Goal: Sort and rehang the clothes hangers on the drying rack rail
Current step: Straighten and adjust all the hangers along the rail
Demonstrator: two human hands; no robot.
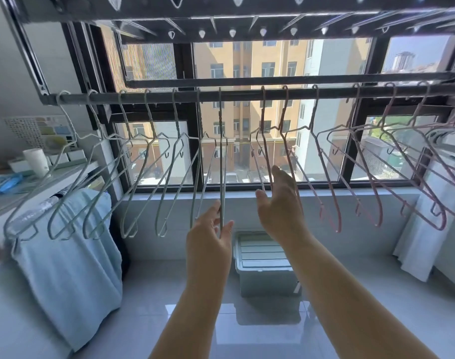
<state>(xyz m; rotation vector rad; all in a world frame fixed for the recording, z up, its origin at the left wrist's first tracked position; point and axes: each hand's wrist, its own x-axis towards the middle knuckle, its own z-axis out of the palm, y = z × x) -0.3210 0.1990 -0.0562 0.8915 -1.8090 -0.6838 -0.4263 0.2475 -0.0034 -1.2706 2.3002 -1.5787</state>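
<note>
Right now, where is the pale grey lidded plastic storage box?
In the head view, the pale grey lidded plastic storage box sits on the floor at centre, by the wall below the window, just under the right hand.

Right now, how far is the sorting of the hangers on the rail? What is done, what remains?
Nearly finished, it seems. Done: the green hangers hang on the left of the rail, the pink hangers on the right. In hand: the left hand pinches the lower end of the last green hanger; the right hand is open near the pink ones. Left: probably only evening the spacing.
</note>
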